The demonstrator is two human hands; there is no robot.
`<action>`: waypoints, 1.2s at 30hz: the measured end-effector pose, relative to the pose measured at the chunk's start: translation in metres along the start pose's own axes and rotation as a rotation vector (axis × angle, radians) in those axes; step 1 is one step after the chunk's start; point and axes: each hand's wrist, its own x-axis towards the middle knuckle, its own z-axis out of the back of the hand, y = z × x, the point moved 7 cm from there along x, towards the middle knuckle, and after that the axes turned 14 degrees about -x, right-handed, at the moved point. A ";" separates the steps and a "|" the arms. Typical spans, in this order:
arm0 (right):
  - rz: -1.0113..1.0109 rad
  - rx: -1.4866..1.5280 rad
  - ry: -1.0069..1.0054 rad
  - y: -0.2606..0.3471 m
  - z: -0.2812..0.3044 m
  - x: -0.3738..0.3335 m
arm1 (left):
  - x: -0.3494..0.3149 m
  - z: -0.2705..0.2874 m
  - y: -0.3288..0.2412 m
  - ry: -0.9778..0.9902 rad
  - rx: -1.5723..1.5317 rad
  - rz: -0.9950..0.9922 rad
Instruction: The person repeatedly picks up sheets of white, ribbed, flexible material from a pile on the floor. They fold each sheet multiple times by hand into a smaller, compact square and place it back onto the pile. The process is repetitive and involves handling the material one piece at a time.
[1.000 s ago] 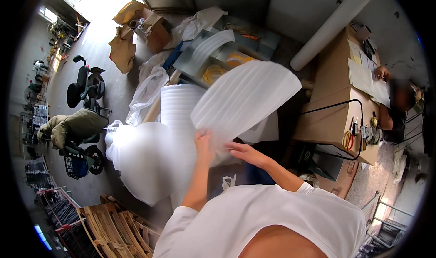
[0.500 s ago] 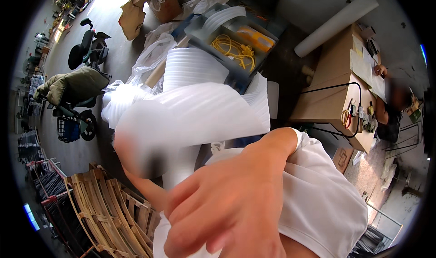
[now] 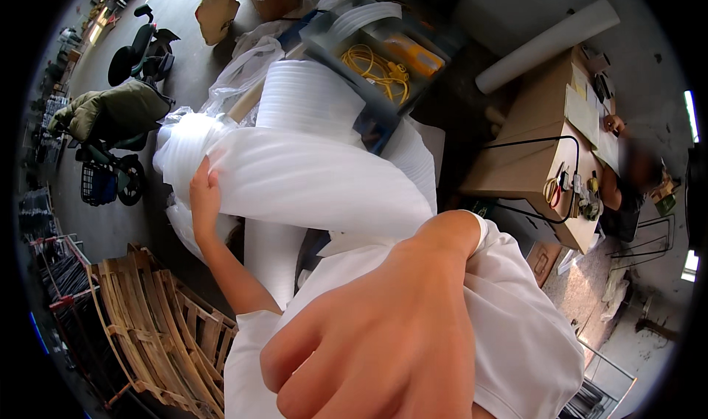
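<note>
"Since a second ago, what's different?"

"One white foam sheet no longer points up to the right; it lies crosswise before the person's chest. One right hand is now up close to the camera, away from where it hovered beside the sheet."

"Nearest first, then. How do the two hands grip?"

"That right hand comes first, back uppermost and fingers curled. Its fingertips are hidden, so I can't tell whether it holds anything. Beyond it, one left hand pinches the sheet near its left end, thumb and fingers pressed together on the foam."

"And past the sheet?"

"One ribbed white roll stands just behind it. Beyond that is an open grey bin with one tangle of yellow cord and one yellow-orange packet."

"Off to the sides?"

"At the left, stacked wooden pallets, too overlapped to count, and farther off, one olive padded cover over a scooter. At the right, one brown desk, with one co-worker's hand at the papers. One long white tube leans behind the desk."

"Any labels or writing?"

"Those papers may carry some, but they're too small to read, and so is any marking on the packet."
</note>
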 end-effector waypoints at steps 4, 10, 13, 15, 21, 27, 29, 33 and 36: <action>-0.047 -0.012 -0.014 -0.003 0.004 -0.009 | 0.000 -0.044 -0.055 0.240 -0.137 0.030; -0.515 -0.640 0.128 -0.092 0.082 -0.031 | 0.011 -0.066 -0.138 0.500 -0.128 -0.190; -0.662 -0.683 0.374 -0.138 0.104 -0.058 | 0.007 -0.078 -0.185 0.508 -0.280 -0.377; -0.878 -0.580 0.577 -0.142 0.108 -0.073 | 0.010 -0.080 -0.183 0.598 -0.269 -0.270; -1.299 -0.369 0.560 -0.124 0.131 -0.101 | 0.008 -0.079 -0.203 0.737 -0.446 -0.202; -1.244 -0.451 0.493 -0.089 0.163 -0.103 | 0.031 -0.092 -0.209 0.786 -0.626 -0.194; -1.318 -0.707 0.528 -0.076 0.177 -0.096 | 0.038 -0.096 -0.214 0.766 -0.701 -0.177; -1.373 -1.156 0.759 -0.050 0.201 -0.084 | 0.059 -0.114 -0.213 0.542 -0.795 -0.270; -1.132 -1.437 0.800 -0.032 0.199 -0.087 | 0.060 -0.141 -0.233 0.571 -0.612 -0.360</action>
